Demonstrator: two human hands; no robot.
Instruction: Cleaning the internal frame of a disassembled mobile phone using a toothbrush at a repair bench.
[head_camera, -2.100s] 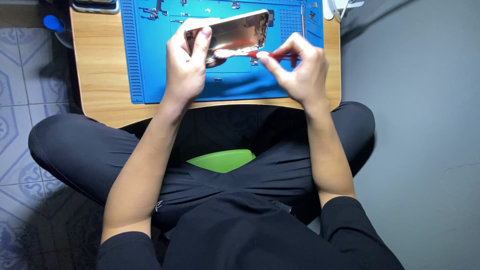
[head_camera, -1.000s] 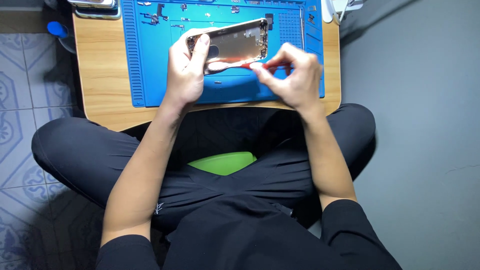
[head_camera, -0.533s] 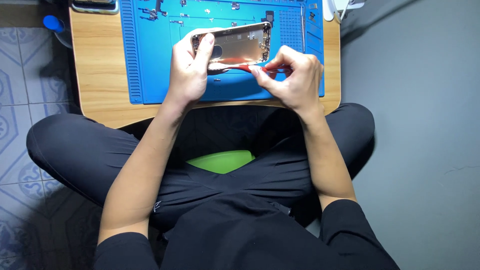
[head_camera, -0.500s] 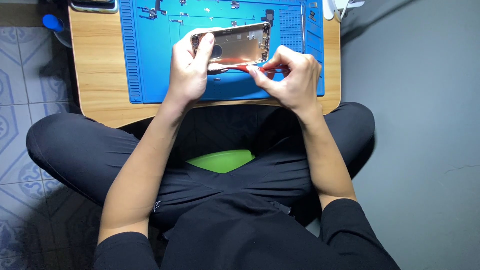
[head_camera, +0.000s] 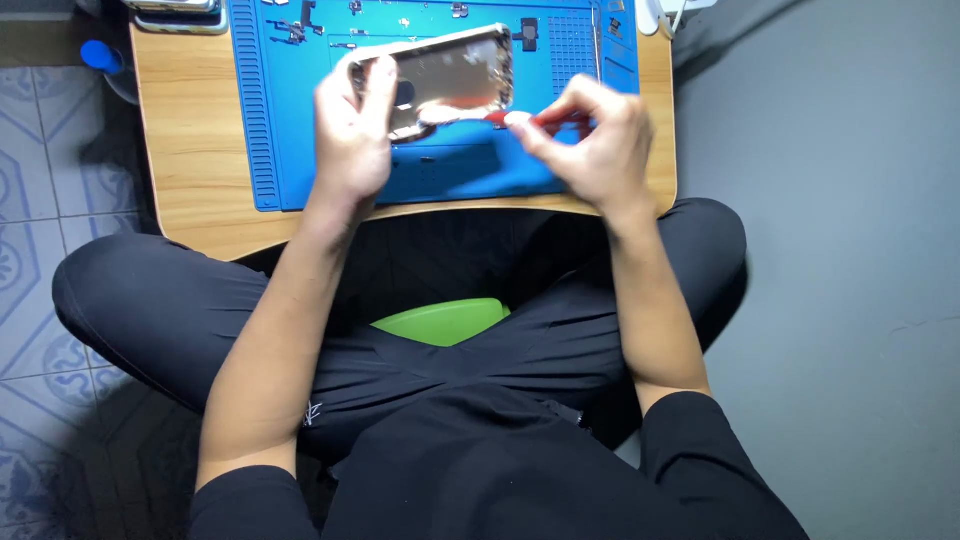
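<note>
The left hand (head_camera: 352, 140) grips an opened phone shell (head_camera: 445, 80) in the upper middle of the frame, its fingers wrapped over the left end so it is lifted above the blue repair mat (head_camera: 260, 120) on the wooden worktop (head_camera: 185, 190). The right hand (head_camera: 590, 140) pinches a thin red-handled tool (head_camera: 500, 117), its tip touching the shell's lower edge. The shell looks mostly bare inside and small parts (head_camera: 300, 20) lie on the mat, so I think the work is well along but not finished.
</note>
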